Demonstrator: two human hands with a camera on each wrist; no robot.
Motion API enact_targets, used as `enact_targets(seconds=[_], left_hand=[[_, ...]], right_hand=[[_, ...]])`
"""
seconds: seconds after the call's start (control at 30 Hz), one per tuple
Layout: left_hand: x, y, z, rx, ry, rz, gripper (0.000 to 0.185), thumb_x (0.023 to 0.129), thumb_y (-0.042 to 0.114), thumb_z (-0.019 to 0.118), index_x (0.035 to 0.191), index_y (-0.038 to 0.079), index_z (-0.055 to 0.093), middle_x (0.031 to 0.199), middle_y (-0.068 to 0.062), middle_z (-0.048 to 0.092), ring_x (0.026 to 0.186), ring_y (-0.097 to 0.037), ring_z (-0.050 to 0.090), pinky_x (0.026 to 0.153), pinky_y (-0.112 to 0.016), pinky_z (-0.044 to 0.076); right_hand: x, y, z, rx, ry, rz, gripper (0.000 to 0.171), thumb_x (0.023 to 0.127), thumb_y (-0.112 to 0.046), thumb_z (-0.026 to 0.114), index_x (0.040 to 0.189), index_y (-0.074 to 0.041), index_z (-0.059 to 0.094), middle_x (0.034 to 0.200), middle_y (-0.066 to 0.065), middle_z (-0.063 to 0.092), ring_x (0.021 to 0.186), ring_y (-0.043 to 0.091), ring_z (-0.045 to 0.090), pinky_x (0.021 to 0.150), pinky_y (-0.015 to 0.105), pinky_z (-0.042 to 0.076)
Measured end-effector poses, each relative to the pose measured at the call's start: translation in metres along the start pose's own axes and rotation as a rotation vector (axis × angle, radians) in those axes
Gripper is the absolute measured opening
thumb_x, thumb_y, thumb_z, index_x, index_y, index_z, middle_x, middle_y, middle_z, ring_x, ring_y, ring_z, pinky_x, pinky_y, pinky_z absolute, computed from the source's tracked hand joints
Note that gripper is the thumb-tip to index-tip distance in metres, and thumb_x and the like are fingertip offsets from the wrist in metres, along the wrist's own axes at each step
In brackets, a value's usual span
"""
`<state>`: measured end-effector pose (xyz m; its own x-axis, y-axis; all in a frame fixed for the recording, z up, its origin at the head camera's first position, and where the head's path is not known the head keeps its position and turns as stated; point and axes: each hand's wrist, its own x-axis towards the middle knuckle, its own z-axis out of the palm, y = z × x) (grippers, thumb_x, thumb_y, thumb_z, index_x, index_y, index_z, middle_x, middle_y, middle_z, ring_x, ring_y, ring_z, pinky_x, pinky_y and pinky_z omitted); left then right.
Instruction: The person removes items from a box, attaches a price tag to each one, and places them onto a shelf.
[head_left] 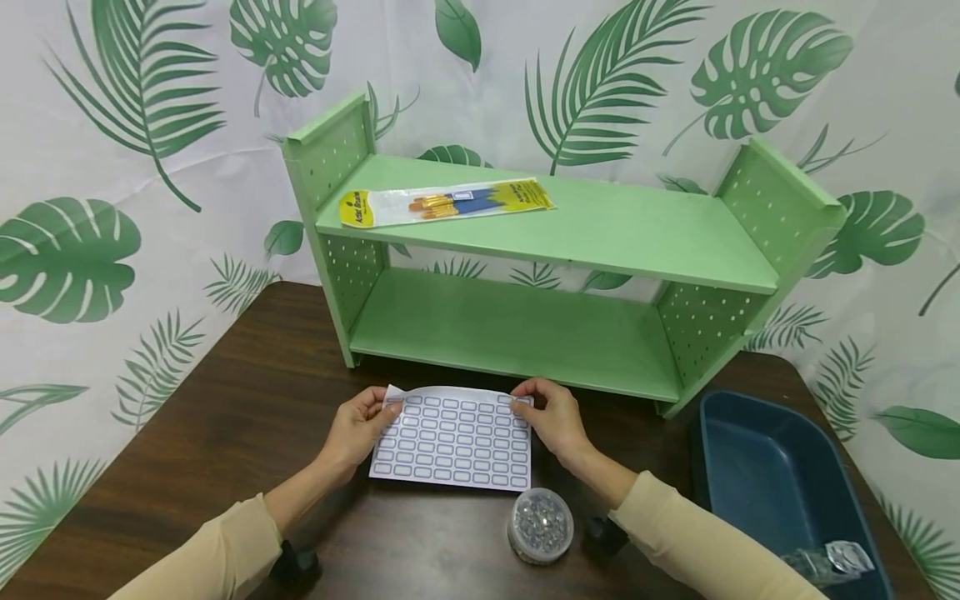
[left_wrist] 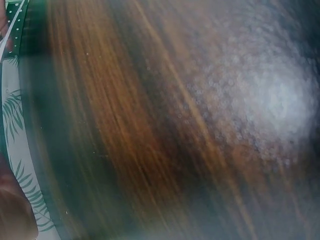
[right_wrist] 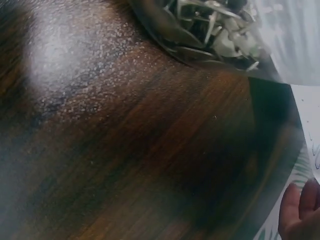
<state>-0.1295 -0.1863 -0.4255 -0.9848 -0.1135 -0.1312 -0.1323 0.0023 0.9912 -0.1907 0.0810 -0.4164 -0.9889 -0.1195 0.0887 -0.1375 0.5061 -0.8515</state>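
A white sheet of blank blue-bordered labels (head_left: 453,442) is held up between both hands over the dark table. My left hand (head_left: 358,429) pinches its upper left corner, thumb on the printed face. At the upper right corner my right hand (head_left: 557,417) pinches it the same way. The top edge curls slightly. Just below the sheet's lower right corner stands a round clear tub (head_left: 540,529) of small shiny pieces, seen partly in the right wrist view too (right_wrist: 215,37). Only bits of the hands show in the wrist views.
Behind the sheet stands a green two-tier shelf (head_left: 517,325), with a packet of paintbrushes (head_left: 450,202) on its upper board. A dark blue bin (head_left: 772,467) sits at the right, a clear plastic packet (head_left: 828,562) inside it. Leaf-patterned cloth (head_left: 187,275) hangs behind.
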Motion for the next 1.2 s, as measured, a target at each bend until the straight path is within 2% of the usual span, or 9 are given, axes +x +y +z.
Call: enact_targets(seconds=[0.23,0.47,0.7,0.8,0.93,1.0,1.2], left_hand=[[0.0006,0.0002,0.0012,0.011,0.010,-0.013,0.020,0.097,0.002,0.055,0.113,-0.010,0.054,0.072,0.010,0.065,0.062,-0.002,0.061,0.056,-0.017,0.051],[0.0009,0.0011,0.0011,0.029,0.020,-0.025,0.020,0.098,0.003,0.055,0.114,-0.009,0.054,0.072,0.009,0.065,0.062,-0.002,0.061,0.056,-0.018,0.051],[0.0009,0.0007,0.0024,0.020,0.016,-0.018,0.018,0.097,0.002,0.055,0.111,-0.009,0.054,0.072,0.010,0.065,0.061,-0.003,0.061,0.055,-0.018,0.051],[0.0008,0.0007,0.0029,0.015,0.015,-0.018,0.018,0.097,0.002,0.055,0.111,-0.009,0.054,0.071,0.010,0.065,0.061,-0.003,0.061,0.056,-0.018,0.051],[0.0004,0.0014,0.0030,0.013,0.011,-0.020,0.019,0.097,0.003,0.056,0.112,-0.009,0.054,0.072,0.010,0.065,0.061,-0.003,0.061,0.056,-0.018,0.051],[0.0001,0.0018,0.0027,0.012,0.006,-0.018,0.020,0.097,0.004,0.056,0.112,-0.009,0.054,0.072,0.010,0.066,0.062,-0.002,0.061,0.056,-0.018,0.051],[0.0006,0.0016,0.0034,0.004,0.006,-0.018,0.019,0.097,0.002,0.055,0.112,-0.010,0.054,0.072,0.010,0.066,0.061,-0.003,0.061,0.056,-0.018,0.051]], right_hand=[[-0.0029,0.0021,0.0007,-0.109,0.069,-0.137,0.010,0.081,-0.003,0.075,0.091,-0.005,0.072,0.094,0.011,0.068,0.084,0.017,0.052,0.072,0.023,0.042],[-0.0039,0.0030,-0.0005,-0.143,0.060,-0.151,0.010,0.082,-0.008,0.076,0.092,-0.009,0.074,0.091,0.007,0.072,0.083,0.017,0.058,0.075,0.029,0.046],[-0.0063,0.0020,-0.0021,-0.197,0.064,-0.159,0.011,0.084,-0.013,0.075,0.095,-0.014,0.074,0.097,0.005,0.074,0.090,0.019,0.066,0.076,0.033,0.050],[-0.0068,0.0023,-0.0019,-0.211,0.071,-0.182,0.010,0.084,-0.012,0.076,0.093,-0.014,0.073,0.097,0.005,0.074,0.093,0.021,0.066,0.079,0.035,0.049],[-0.0071,0.0031,-0.0016,-0.220,0.091,-0.234,0.008,0.081,-0.010,0.077,0.089,-0.011,0.074,0.098,0.009,0.068,0.099,0.026,0.058,0.084,0.039,0.043],[-0.0068,0.0037,-0.0011,-0.221,0.105,-0.254,0.008,0.080,-0.009,0.078,0.087,-0.010,0.074,0.096,0.010,0.064,0.096,0.026,0.054,0.082,0.037,0.041],[-0.0057,0.0046,0.0008,-0.188,0.119,-0.283,0.011,0.078,-0.003,0.078,0.086,-0.009,0.072,0.085,0.006,0.063,0.075,0.013,0.052,0.065,0.022,0.042]])
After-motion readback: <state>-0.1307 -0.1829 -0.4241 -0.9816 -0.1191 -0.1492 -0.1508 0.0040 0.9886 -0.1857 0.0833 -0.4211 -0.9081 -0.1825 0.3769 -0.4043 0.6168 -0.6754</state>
